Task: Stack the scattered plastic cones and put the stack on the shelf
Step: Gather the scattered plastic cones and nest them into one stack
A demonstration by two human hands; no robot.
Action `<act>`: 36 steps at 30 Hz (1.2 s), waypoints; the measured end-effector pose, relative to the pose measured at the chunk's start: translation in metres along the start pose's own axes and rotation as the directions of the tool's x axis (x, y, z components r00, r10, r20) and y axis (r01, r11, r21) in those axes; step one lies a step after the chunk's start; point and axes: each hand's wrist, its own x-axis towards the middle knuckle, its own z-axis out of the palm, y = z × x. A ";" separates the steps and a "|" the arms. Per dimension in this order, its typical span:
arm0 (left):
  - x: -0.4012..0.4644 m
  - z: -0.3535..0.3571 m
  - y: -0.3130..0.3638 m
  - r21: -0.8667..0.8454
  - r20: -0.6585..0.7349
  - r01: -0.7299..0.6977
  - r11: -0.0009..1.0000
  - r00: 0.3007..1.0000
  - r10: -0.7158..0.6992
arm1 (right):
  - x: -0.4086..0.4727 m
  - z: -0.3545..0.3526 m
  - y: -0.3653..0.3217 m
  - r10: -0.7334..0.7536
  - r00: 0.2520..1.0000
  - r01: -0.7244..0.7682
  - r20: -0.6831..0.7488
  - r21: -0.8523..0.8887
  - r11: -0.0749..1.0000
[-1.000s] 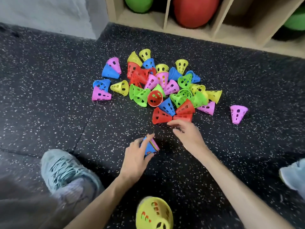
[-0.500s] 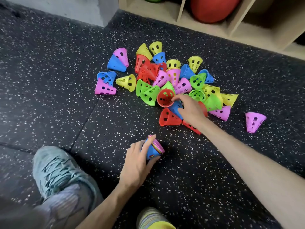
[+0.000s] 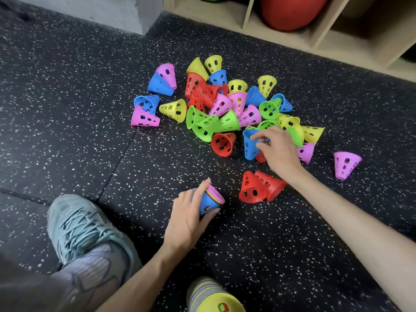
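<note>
**Both hands on cones at the edge of the pile**

The right hand point(image 3: 278, 149) pinches a blue cone point(image 3: 249, 145) by its wide rim, thumb and fingertips curled over the edge, with the cone's narrow end pointing down toward the speckled floor mat point(image 3: 90, 131). Just left of that grip lies a red cone point(image 3: 223, 144) on its side, open mouth facing the camera. Behind and around the grip spreads the loose pile of cones point(image 3: 227, 104), in yellow, pink, green, blue and red, most tipped over. Nearer the person than the grip, beside the right wrist, two red cones point(image 3: 258, 186) lie against each other. Well to the right of the grip a single pink cone point(image 3: 345, 164) stands apart, wide end up.

The left hand point(image 3: 189, 217) holds a short stack of cones point(image 3: 210, 198), blue outermost with coloured rims showing, fingers curled round its side and the forefinger reaching over the rim. A second, taller stack point(image 3: 213, 296) sits at the bottom edge of the view, below the left forearm. Beyond the pile stands the wooden shelf point(image 3: 247, 16), with a red ball point(image 3: 292, 10) in one compartment.
</note>
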 end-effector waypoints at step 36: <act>0.001 -0.008 0.009 -0.063 0.006 0.100 0.993 0.995 -0.100 | -0.109 0.031 -0.046 -0.057 0.895 -0.115 0.442 0.352 0.929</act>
